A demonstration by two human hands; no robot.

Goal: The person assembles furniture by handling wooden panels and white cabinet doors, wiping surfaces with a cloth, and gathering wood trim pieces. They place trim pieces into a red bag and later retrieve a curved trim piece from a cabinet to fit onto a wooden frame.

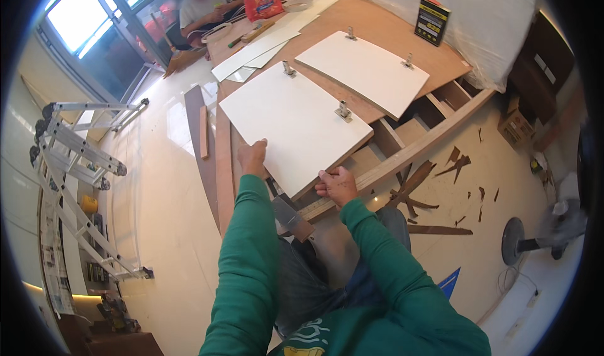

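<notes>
A white cabinet door panel [283, 123] with two metal hinges lies in front of me on the wooden work surface [352, 19]. My left hand [253, 157] grips its left edge, thumb near the top face and the other fingers mostly hidden. At the near right edge my right hand [338, 185] is closed with its fingers curled round the border. One hinge [343, 109] sits along the right part of the panel, another hinge [288, 68] by its far edge. Beyond it lies a second white door panel [362, 69], also fitted with two hinges.
White strips [258, 54], a red bag [263, 0] and a black box [432, 21] rest on the surface. Someone sits at the far left [204, 6]. A folding ladder [78, 148] stands left; wood scraps [415, 189] and a fan [541, 233] are right.
</notes>
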